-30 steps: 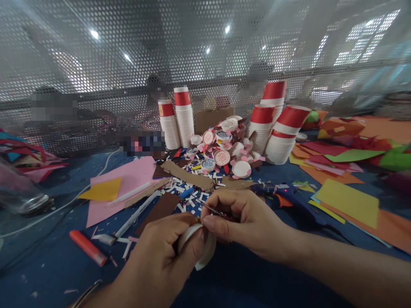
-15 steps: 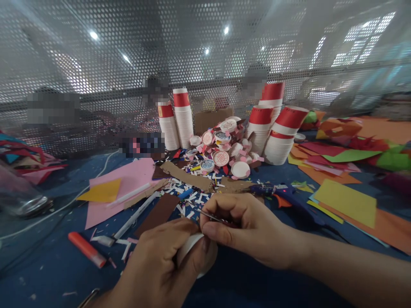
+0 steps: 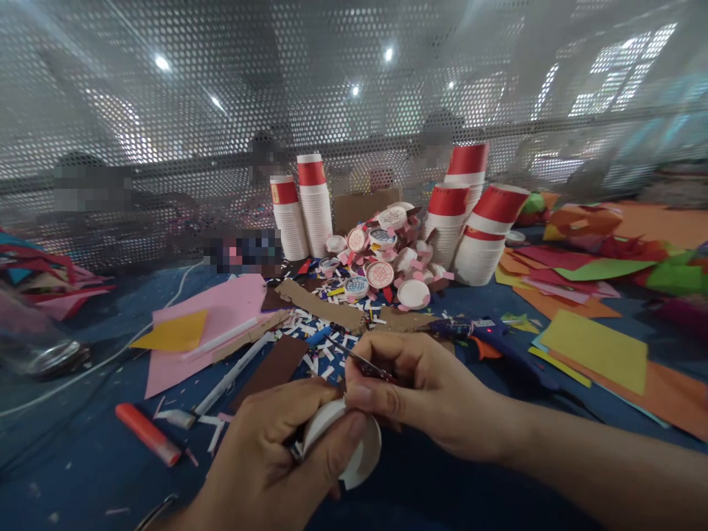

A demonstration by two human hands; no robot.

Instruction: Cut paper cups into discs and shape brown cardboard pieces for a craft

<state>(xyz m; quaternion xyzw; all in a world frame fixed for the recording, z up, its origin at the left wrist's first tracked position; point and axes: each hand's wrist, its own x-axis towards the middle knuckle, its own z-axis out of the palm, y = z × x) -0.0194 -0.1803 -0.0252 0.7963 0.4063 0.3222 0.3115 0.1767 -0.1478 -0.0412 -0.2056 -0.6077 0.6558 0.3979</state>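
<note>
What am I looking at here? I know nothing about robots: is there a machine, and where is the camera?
There's no robot here, just a person's two bare hands. The camera is worn on their head, looking forward and down, so you see roughly their own view.

The left hand holds a curved white piece; the right hand pinches near its edge while holding a thin, pointed tool, mostly hidden by fingers.

On the blue surface lie stacked paper cups, a heap of small round pieces, paper scraps, coloured sheets and what looks like a glue gun.
</note>
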